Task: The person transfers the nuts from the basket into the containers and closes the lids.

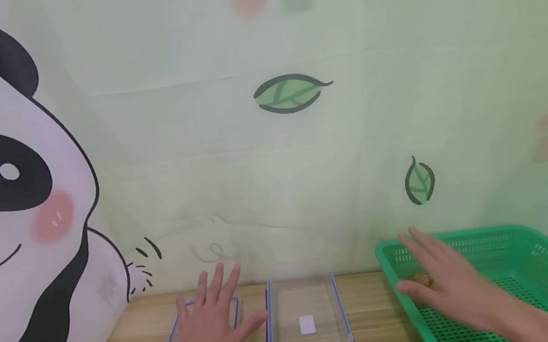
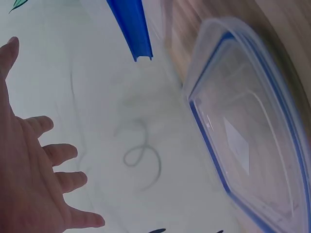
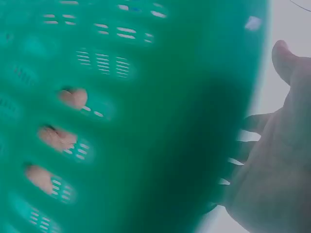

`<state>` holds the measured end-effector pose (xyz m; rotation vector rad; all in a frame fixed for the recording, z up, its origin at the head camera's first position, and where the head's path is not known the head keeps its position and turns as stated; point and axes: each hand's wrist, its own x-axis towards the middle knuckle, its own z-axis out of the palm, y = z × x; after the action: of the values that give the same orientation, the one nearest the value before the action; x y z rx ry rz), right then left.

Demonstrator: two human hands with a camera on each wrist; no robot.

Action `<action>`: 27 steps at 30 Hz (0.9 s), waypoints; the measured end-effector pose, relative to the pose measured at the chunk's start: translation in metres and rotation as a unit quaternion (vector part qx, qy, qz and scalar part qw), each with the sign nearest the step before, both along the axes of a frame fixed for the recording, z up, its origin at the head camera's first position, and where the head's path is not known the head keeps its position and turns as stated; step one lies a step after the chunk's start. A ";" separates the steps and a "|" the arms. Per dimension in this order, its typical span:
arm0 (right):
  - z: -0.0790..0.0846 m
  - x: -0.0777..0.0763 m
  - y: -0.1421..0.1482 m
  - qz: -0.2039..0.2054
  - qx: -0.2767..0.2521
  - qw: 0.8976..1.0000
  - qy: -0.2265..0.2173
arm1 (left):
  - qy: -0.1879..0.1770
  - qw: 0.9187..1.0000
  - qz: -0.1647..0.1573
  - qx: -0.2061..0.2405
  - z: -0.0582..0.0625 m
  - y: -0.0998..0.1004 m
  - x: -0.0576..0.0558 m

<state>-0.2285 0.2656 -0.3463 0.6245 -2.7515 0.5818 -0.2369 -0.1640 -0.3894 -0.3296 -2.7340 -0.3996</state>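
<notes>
My left hand (image 1: 211, 327) hovers with spread fingers over a clear, blue-edged plastic box (image 1: 232, 313) and holds nothing. In the left wrist view, that hand (image 2: 34, 165) is at the left, apart from a clear blue-rimmed box (image 2: 262, 116) with a white label. To its right, a second clear box (image 1: 299, 296) bears a white label. My right hand (image 1: 446, 281) is above the left side of a green plastic basket (image 1: 466, 234), fingers extended. Beneath it, a brown roundish object (image 1: 420, 278) partly shows. Several brown lumps (image 3: 58, 138) appear through the basket's slots in the right wrist view.
A wooden tabletop (image 1: 374, 318) carries the boxes and basket. Behind it hangs a pale green cloth (image 1: 187, 136) printed with leaves and a large panda (image 1: 75, 264). A blue strip (image 2: 131, 29) juts in at the top of the left wrist view.
</notes>
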 end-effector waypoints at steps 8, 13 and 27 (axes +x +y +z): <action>0.026 -0.003 0.012 0.038 -0.067 0.997 -0.031 | -0.039 0.998 -0.017 0.045 0.003 0.008 -0.004; 0.046 -0.004 0.021 0.018 -0.074 0.995 -0.068 | -0.042 0.995 -0.026 0.083 0.002 0.013 -0.007; 0.065 -0.029 0.057 0.050 -0.122 0.984 -0.118 | -0.067 0.968 -0.044 0.238 -0.008 0.024 -0.017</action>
<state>-0.2579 0.3230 -0.2816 0.6758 -2.8087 1.0597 -0.2541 -0.1401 -0.3972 -0.3015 -2.6414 -1.1119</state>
